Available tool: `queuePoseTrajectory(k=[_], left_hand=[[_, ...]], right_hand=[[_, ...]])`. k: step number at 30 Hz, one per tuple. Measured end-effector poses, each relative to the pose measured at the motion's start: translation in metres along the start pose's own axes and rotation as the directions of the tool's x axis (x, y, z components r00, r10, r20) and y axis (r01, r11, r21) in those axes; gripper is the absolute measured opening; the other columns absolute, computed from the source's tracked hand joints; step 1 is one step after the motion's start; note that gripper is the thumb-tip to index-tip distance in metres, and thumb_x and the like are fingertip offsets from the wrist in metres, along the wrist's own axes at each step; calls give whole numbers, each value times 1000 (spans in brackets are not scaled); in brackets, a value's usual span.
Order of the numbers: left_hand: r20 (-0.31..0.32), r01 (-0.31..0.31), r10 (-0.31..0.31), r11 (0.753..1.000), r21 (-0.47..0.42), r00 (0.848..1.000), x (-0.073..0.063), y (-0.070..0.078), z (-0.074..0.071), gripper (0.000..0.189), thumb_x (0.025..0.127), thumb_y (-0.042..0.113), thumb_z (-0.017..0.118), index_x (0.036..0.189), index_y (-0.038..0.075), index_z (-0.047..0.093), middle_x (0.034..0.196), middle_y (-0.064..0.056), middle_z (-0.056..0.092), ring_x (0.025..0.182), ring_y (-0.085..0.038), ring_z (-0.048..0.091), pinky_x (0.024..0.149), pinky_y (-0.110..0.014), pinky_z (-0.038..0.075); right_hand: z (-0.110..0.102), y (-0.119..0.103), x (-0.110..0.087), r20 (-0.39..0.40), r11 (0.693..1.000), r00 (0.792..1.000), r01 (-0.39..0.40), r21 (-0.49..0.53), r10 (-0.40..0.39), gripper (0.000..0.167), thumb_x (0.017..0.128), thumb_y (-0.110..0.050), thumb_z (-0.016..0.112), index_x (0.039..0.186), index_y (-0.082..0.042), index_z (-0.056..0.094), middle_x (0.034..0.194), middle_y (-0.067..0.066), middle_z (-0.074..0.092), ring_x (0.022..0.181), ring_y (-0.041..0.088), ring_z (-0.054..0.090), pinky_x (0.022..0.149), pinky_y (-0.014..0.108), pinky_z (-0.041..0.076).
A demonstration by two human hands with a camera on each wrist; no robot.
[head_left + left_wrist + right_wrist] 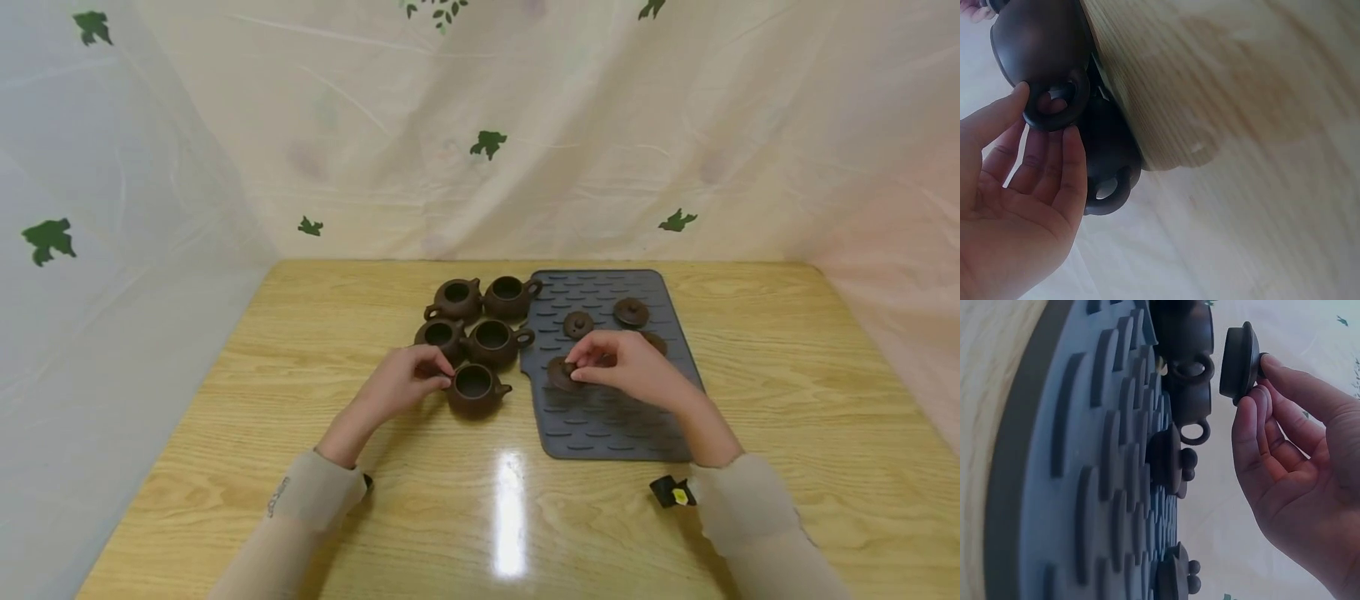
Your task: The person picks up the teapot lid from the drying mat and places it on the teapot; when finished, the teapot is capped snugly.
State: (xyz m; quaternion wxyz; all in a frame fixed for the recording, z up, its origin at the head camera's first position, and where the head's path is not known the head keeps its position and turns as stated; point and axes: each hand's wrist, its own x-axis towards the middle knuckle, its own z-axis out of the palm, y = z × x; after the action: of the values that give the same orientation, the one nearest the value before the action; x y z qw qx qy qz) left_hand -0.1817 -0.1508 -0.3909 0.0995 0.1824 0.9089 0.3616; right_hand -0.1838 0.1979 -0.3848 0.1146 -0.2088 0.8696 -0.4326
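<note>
In the head view a dark brown teapot [474, 392] without a lid stands nearest the person, its spout to the right. My left hand [405, 379] holds it by the handle [1057, 122], thumb and fingers around the loop in the left wrist view. My right hand [633, 367] pinches a teapot lid [1239, 362] by its knob. The right wrist view shows this lid raised off the grey ribbed mat [600, 446], its underside turned away from the palm.
Several more lidless teapots [492, 335] stand close together behind the held one, along the mat's left edge. On the mat lie other lids [577, 325], one partly hidden by the right hand. A pale curtain [375, 167] hangs behind the wooden table [300, 325].
</note>
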Motion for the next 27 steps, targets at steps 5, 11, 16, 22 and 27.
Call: queuePoseTrajectory(k=[5,11,16,22,27], left_hand=[[2,3,-3,1000,-3,1000,0,0,0,5,91,13,72,96,12,72,100,-4,73,95,-18,68,85,-37,57],[7,4,-4,1000,-7,1000,0,0,0,5,92,13,72,96,12,72,99,-4,73,93,-17,68,84,-36,57],[8,3,-3,1000,-7,1000,1,-1,0,5,92,12,72,96,11,72,99,-5,74,92,-17,68,83,-35,57],[3,3,-3,1000,-7,1000,1,-1,0,5,91,12,72,96,10,73,99,-5,74,92,-17,68,82,-35,57],[2,3,-3,1000,-9,1000,1,-1,0,5,91,11,72,96,11,73,99,-6,74,92,-18,69,82,-35,57]], right_hand=[[3,-6,3,7,1000,1000,6,29,-6,15,90,-19,74,104,-13,72,94,3,69,82,12,64,69,26,55],[7,-14,7,12,998,1000,27,58,-28,14,90,-16,74,104,-12,72,94,4,69,82,12,64,70,26,55],[12,-16,12,8,997,999,44,67,-45,14,90,-17,75,103,-13,72,95,4,69,82,12,65,70,26,56],[21,-20,17,4,994,997,73,77,-74,14,90,-16,75,104,-12,72,93,4,69,81,12,65,69,27,56],[29,-25,21,4,992,996,93,81,-94,13,90,-16,75,103,-13,73,93,2,69,82,12,64,69,26,56]])
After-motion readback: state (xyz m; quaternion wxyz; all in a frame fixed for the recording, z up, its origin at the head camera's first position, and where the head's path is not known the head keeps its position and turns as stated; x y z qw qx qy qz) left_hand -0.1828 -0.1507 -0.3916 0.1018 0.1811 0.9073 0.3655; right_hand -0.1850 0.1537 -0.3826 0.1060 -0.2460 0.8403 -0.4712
